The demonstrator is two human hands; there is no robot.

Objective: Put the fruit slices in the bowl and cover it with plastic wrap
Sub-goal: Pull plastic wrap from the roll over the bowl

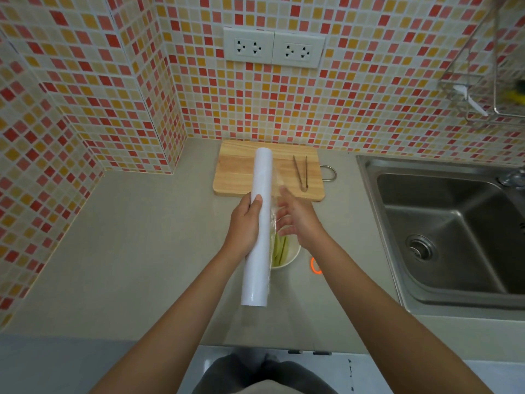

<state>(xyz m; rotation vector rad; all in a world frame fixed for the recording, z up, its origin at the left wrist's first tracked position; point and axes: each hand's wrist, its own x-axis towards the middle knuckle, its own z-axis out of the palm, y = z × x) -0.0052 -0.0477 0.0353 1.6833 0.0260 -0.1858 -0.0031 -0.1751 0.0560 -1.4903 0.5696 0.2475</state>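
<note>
My left hand (245,223) grips a long white roll of plastic wrap (259,223), held lengthwise above the counter. My right hand (295,214) is beside the roll with fingers spread, touching the clear loose film (275,194) that comes off the roll's right side. Below both hands a white bowl (289,258) stands on the counter with pale green fruit slices (279,248) in it. The roll and my right wrist hide much of the bowl.
A wooden cutting board (235,172) lies at the back against the tiled wall, with wooden tongs (301,172) on it. A steel sink (443,228) fills the right side. An orange ring (314,265) lies right of the bowl. A wire rack (494,81) hangs upper right.
</note>
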